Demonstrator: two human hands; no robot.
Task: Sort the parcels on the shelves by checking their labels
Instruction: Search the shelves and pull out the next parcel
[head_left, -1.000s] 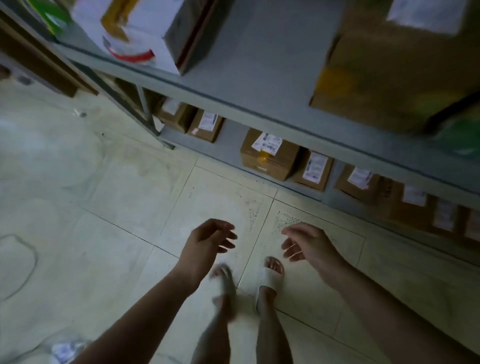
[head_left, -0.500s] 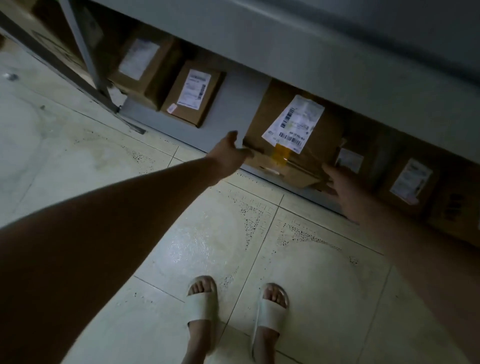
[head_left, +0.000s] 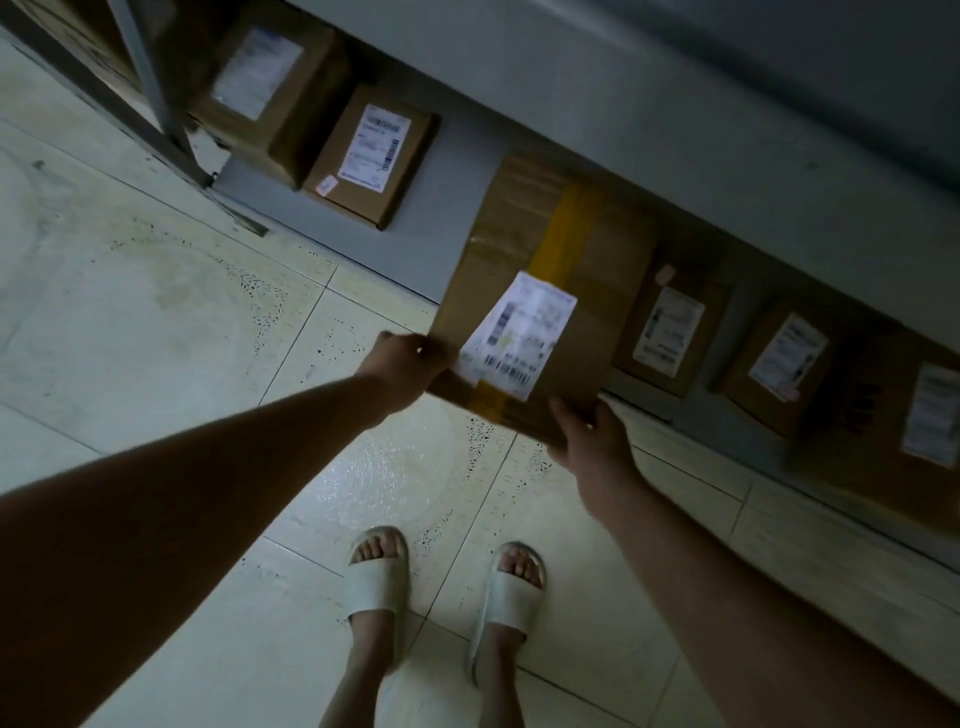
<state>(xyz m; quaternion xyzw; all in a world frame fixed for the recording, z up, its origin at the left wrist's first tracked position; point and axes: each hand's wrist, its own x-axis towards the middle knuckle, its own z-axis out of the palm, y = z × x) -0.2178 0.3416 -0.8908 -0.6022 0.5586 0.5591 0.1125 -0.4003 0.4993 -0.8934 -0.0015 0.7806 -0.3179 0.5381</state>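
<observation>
A brown cardboard parcel (head_left: 587, 291) with yellow tape and a white barcode label (head_left: 519, 332) is tilted half off the bottom shelf (head_left: 431, 244), its near end out over the floor. My left hand (head_left: 405, 366) grips its near left corner. My right hand (head_left: 592, 431) holds its near right corner from below, thumb on the top face. The label faces up towards me.
More labelled brown parcels stand on the bottom shelf: two at the left (head_left: 374, 150), (head_left: 260, 83), several at the right (head_left: 670, 332), (head_left: 784, 364). The grey shelf above (head_left: 675, 104) overhangs them. A metal upright (head_left: 156, 88) stands at the left. My sandalled feet (head_left: 379, 571) are on the tiled floor.
I bent down from standing and reached both hands to the bottom shelf. Both hands now hold the taped parcel, which has come forward and tilted off the shelf edge.
</observation>
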